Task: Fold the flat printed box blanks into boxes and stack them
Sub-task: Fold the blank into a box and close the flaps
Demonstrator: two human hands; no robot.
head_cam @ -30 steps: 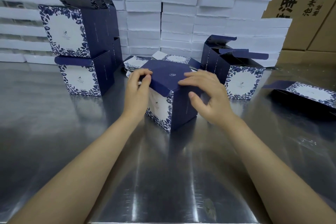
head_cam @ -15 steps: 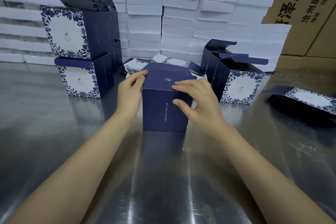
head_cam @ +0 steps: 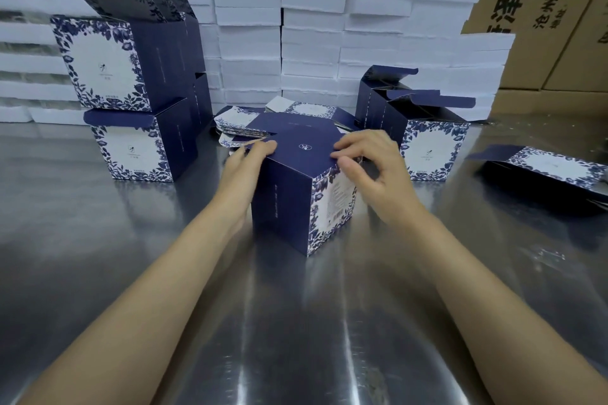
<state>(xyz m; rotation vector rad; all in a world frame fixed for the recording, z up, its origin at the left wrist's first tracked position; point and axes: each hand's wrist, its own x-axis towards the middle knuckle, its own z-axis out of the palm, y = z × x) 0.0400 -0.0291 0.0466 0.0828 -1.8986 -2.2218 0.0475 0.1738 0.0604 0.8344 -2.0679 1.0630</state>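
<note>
A navy box [head_cam: 289,204] with a blue floral side panel stands on the steel table [head_cam: 296,322], one corner turned toward me and its lid down. My left hand [head_cam: 245,168] lies against its left side, straight fingers resting on the lid's left edge. My right hand [head_cam: 375,171] pinches the lid's right edge between fingers and thumb. Behind the box lies a pile of flat printed blanks [head_cam: 243,123]. Folded boxes [head_cam: 131,145] stand stacked two high at the left.
Two open boxes [head_cam: 431,148] with raised flaps stand right of my hands. A flattened blank [head_cam: 552,171] lies at far right. White stacks [head_cam: 312,26] fill the back, with brown cartons [head_cam: 559,10] behind them on the right.
The box has turned under my hands: a plain navy face faced me, now a corner does, with the floral panel showing at right. Both hands stayed on the lid.
</note>
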